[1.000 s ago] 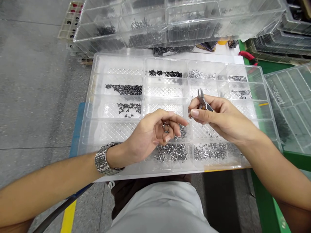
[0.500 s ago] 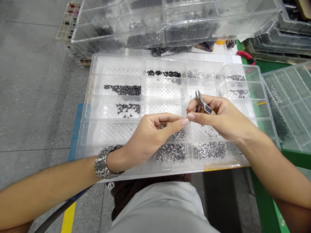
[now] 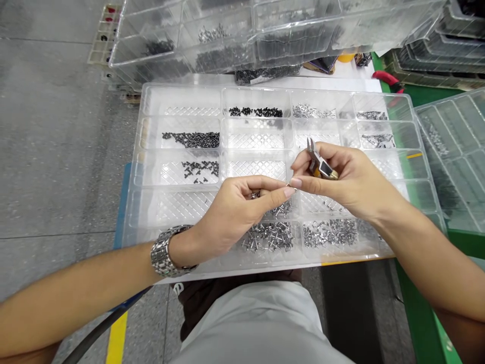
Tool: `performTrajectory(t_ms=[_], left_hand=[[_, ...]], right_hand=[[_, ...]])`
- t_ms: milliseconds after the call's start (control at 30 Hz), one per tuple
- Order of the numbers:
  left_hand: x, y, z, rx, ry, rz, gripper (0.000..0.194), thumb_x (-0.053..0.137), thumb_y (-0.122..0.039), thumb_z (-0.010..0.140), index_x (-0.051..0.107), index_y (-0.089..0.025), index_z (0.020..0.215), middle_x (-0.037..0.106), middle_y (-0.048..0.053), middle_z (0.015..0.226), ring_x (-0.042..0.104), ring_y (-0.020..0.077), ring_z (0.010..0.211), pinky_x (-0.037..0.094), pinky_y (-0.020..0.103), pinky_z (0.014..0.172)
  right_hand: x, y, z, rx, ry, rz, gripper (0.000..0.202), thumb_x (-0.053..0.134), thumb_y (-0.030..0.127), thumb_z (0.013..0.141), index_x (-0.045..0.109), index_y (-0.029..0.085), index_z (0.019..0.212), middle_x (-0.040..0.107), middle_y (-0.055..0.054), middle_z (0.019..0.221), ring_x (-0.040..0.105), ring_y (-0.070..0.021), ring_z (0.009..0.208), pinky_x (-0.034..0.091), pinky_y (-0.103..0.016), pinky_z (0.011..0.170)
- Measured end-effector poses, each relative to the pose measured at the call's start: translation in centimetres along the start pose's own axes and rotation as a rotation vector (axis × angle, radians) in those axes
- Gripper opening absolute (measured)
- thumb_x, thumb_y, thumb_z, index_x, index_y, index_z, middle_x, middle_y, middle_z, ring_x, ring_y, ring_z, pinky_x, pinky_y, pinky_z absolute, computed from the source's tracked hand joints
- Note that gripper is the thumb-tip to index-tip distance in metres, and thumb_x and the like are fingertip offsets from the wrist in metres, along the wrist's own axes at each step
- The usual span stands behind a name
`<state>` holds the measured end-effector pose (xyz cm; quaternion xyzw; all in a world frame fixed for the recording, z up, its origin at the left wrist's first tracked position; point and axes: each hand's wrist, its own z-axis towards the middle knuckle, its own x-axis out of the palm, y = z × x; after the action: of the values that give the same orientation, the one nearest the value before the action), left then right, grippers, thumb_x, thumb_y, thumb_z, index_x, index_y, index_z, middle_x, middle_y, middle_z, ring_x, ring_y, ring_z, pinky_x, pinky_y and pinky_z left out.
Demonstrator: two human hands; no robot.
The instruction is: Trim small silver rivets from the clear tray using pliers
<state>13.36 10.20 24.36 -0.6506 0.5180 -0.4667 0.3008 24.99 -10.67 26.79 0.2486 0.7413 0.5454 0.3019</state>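
My left hand (image 3: 242, 207) pinches a tiny metal pin-like piece (image 3: 288, 185) between thumb and forefinger, above the clear compartment tray (image 3: 185, 205). At the same spot the thumb and fingertips of my right hand (image 3: 341, 174) meet it. A pair of side cutters (image 3: 319, 161) rests in my right hand, jaws pointing up and away, handles hidden in the palm. Below the hands, compartments hold silver pin-like pieces (image 3: 269, 236) and smaller silver pieces (image 3: 329, 232). Black screw-like pieces (image 3: 195, 139) lie in compartments on the left.
Stacked clear organizer boxes (image 3: 227, 55) stand behind the tray. Red-handled pliers (image 3: 388, 79) lie at the back right on the green table (image 3: 413, 98). Another clear divided tray (image 3: 458, 156) sits on the right. Grey floor (image 3: 56, 192) shows on the left.
The view has shifted slightly. Both hands stay together over the tray, and the small metal piece between the fingertips now shows more clearly. The side cutters remain in my right hand.
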Motion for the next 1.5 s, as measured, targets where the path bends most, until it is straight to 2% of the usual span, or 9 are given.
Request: performTrajectory(t_ms=[200,367,567,733,1133,1233,1333,1433,1500], left_hand=[[0.1,-0.3,0.0,-0.024,-0.050,-0.042,0.022,0.093,-0.042,0.091,0.089,-0.022,0.100,0.047,-0.005,0.060,0.035,0.0084,0.054,0.022,0.027,0.048],[-0.2,-0.1,0.1,-0.029,-0.051,-0.073,0.024,0.094,-0.041,0.091,0.088,-0.020,0.101,0.050,-0.005,0.062,0.037,0.0064,0.053,0.023,0.024,0.046],[-0.4,-0.3,0.1,-0.032,-0.017,-0.129,0.020,0.091,-0.039,0.096,0.089,-0.021,0.104,0.044,-0.007,0.057,0.037,0.0052,0.052,0.025,0.021,0.048],[-0.4,-0.5,-0.1,-0.020,0.012,-0.114,0.029,0.086,-0.041,0.100,0.084,-0.019,0.083,0.042,-0.007,0.056,0.034,0.0050,0.051,0.023,0.023,0.047],[-0.4,0.0,0.1,-0.008,-0.065,-0.121,0.016,0.094,-0.036,0.092,0.091,-0.022,0.100,0.048,-0.007,0.059,0.036,0.0034,0.052,0.029,0.018,0.047],[-0.3,0.0,0.1,-0.008,-0.096,-0.108,0.019,0.097,-0.037,0.090,0.091,-0.021,0.099,0.049,-0.007,0.059,0.035,0.0031,0.051,0.029,0.019,0.047],[0.2,-0.5,-0.3,-0.034,-0.128,-0.083,0.025,0.099,-0.040,0.086,0.090,-0.019,0.097,0.048,-0.007,0.059,0.035,0.0038,0.052,0.028,0.020,0.047],[1.1,-1.3,-0.4,-0.073,-0.090,-0.040,0.028,0.099,-0.043,0.086,0.091,-0.019,0.099,0.044,-0.007,0.057,0.033,0.0048,0.052,0.026,0.021,0.047],[2.0,-1.7,-0.1,-0.072,-0.055,-0.007,0.028,0.098,-0.044,0.087,0.091,-0.020,0.100,0.043,-0.007,0.057,0.032,0.0051,0.052,0.024,0.023,0.047]], right_hand=[[0.1,0.0,0.0,-0.012,-0.013,0.007,0.027,0.097,0.046,0.090,0.082,0.027,0.100,0.076,-0.001,0.095,0.067,-0.0192,0.086,0.056,-0.036,0.080],[0.3,-0.5,0.0,-0.031,0.009,0.079,0.036,0.103,0.040,0.083,0.080,0.025,0.106,0.080,-0.002,0.098,0.063,-0.0158,0.074,0.052,-0.032,0.066],[0.5,-0.5,-0.3,-0.215,-0.102,-0.092,0.022,0.099,0.032,0.089,0.083,0.023,0.101,0.081,-0.002,0.094,0.065,-0.0157,0.075,0.052,-0.032,0.068],[0.9,-0.4,-0.8,-0.374,-0.149,-0.204,0.018,0.097,0.026,0.091,0.083,0.026,0.102,0.083,0.000,0.097,0.066,-0.0163,0.076,0.052,-0.034,0.072],[0.8,-0.3,-0.7,-0.399,-0.113,-0.210,0.013,0.093,0.025,0.096,0.084,0.026,0.105,0.083,0.000,0.099,0.066,-0.0154,0.077,0.054,-0.032,0.073],[1.0,-0.1,-0.6,-0.315,-0.165,-0.119,0.019,0.097,0.028,0.091,0.083,0.025,0.104,0.082,-0.001,0.098,0.069,-0.0163,0.081,0.058,-0.032,0.078],[1.5,0.5,-1.4,-0.094,-0.317,0.154,0.023,0.094,0.031,0.091,0.084,0.025,0.111,0.081,-0.002,0.101,0.071,-0.0169,0.085,0.061,-0.030,0.079],[2.2,1.2,-3.6,0.106,-0.466,0.563,0.023,0.075,0.025,0.099,0.085,0.024,0.120,0.083,-0.005,0.114,0.074,-0.0169,0.095,0.064,-0.027,0.084],[3.0,1.1,-5.7,0.088,-0.599,0.748,0.027,0.064,0.023,0.103,0.085,0.022,0.119,0.083,-0.007,0.118,0.076,-0.0186,0.105,0.066,-0.028,0.090]])
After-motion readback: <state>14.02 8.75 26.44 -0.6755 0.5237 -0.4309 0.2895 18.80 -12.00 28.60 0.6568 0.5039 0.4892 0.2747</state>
